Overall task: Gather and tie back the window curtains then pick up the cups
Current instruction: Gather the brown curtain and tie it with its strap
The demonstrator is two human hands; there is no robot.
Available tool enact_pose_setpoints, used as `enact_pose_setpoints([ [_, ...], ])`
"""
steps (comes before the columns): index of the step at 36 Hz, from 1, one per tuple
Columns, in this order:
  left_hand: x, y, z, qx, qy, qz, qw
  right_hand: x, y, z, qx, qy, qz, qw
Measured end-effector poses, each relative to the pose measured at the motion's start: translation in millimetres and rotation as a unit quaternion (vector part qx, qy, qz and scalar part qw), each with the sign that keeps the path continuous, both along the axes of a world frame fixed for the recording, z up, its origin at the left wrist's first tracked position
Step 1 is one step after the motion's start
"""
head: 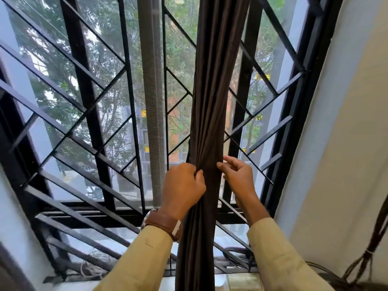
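A person is standing close to a window, looking down at both hands. A dark brown curtain (pixel 212 114) is hanging in front of the black window grille (pixel 88 106), bunched into a narrow column of folds that is running from the top of the view down past the sill.

The left hand (pixel 181 186) is wrapping around the left side of the gathered curtain, fingers curled tight and gripping the folds. A brown leather watch strap (pixel 162 224) is sitting on that wrist, just above a tan sleeve (pixel 138 261).

The right hand (pixel 238 177) is hovering just beside the curtain's right edge, loosely open, with the thumb and forefinger reaching toward the cloth; whether the fingertips are touching it is hard to tell.

A grey strip of mesh screen (pixel 151 97) is hanging to the left of the curtain. A pale wall (pixel 344 143) is filling the right side, with a dark cord (pixel 375 238) dangling near it. No cups are showing.
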State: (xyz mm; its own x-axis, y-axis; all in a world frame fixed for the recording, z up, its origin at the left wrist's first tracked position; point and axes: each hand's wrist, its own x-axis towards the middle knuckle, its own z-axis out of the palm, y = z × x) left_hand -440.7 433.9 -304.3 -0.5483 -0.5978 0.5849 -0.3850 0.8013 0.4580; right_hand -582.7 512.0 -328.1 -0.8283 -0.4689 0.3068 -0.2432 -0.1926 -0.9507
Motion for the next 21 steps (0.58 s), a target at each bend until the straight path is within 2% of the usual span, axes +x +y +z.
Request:
enact_pose_setpoints([
  [10,-2.7,-8.9,4.6,0.045,0.005,0.057,0.997,20.3,9.9,-16.0,-0.020,0.083,-0.132,0.988],
  [21,-19.4,8.6,7.3,0.042,0.003,0.035,0.998,57.4,-6.1,-32.0,-0.040,0.175,-0.119,0.977],
])
